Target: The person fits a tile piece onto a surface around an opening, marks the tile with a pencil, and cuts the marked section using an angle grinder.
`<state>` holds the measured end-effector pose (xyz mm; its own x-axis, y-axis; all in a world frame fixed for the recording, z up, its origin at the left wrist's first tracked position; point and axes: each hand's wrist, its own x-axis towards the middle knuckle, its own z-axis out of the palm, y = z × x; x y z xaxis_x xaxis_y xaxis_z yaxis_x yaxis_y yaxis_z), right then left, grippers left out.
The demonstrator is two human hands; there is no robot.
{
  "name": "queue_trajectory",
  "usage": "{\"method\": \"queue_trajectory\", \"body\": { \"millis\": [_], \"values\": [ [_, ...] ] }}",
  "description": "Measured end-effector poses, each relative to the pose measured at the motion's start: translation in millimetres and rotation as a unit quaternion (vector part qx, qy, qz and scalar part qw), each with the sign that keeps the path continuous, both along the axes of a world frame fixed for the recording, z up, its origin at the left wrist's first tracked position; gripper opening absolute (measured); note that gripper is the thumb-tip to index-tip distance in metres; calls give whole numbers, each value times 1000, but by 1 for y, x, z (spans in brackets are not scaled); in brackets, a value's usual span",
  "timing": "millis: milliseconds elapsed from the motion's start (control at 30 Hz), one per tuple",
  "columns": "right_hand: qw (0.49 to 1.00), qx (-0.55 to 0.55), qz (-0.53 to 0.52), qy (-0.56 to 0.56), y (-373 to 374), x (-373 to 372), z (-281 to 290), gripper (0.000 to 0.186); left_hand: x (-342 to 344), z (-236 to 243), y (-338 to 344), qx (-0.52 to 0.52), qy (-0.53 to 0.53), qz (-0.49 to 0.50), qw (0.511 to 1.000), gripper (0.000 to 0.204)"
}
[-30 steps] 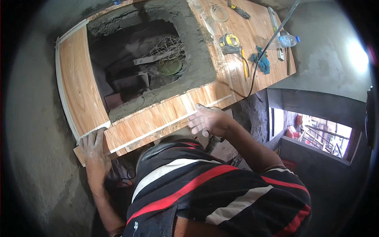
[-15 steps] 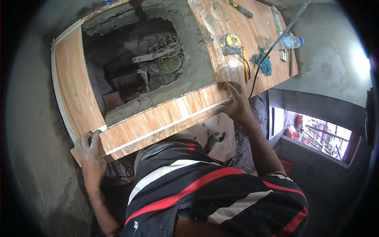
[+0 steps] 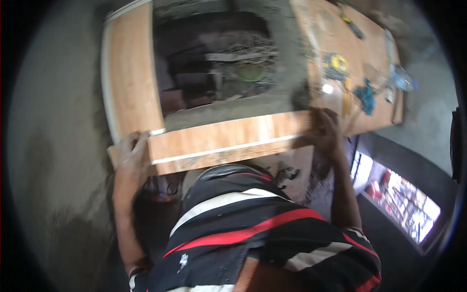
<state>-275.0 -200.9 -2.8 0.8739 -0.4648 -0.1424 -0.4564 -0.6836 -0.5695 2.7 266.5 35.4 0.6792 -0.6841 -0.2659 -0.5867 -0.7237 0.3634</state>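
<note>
A long wood-grain strip [image 3: 214, 136] with a white line along it runs along the front of a cement-edged opening [image 3: 194, 53]. My left hand [image 3: 131, 153] grips its left end, fingers over the top, at the corner where a wood-grain side panel [image 3: 130, 73] meets it. At the other end my right hand [image 3: 328, 134] holds the strip, its fingers on the top face and its thumb along the front edge. Motion blurs both hands, and their undersides are hidden.
To the right, the wood-grain surface carries a yellow-and-black tape measure [image 3: 335, 65], a teal rag [image 3: 366, 96], a plastic bottle [image 3: 403, 80], a yellow-and-black hand tool [image 3: 352, 27] and a spirit level [image 3: 390, 48]. A grey wall [image 3: 53, 121] stands close on the left.
The whole view has shifted and turned, so the counter appears further right and more level. Both hands keep their hold on the strip's two ends.
</note>
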Motion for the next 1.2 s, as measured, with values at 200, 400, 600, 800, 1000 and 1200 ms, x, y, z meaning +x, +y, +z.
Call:
{"method": "queue_trajectory", "body": {
  "millis": [200,400,600,800,1000,1200],
  "values": [
    [998,-7,63,13,-6,1,-1,71,0,8,-3,5,14,26,1000,71],
    [990,-71,124,-6,-19,3,-8,76,1,7,5,-15,-9,19,1000,69],
    [986,-93,133,-32,-32,-13,-21,75,5,0,3,-19,-30,24,999,60],
    [993,-74,96,3,-38,-19,-20,81,-2,2,1,-24,-8,28,999,69],
    [987,-84,131,-29,-40,-13,-21,85,-8,2,5,-56,-9,35,998,72],
    [995,-44,87,12,-37,-18,-7,88,-12,-3,21,1,-102,83,991,81]
  ]
}}
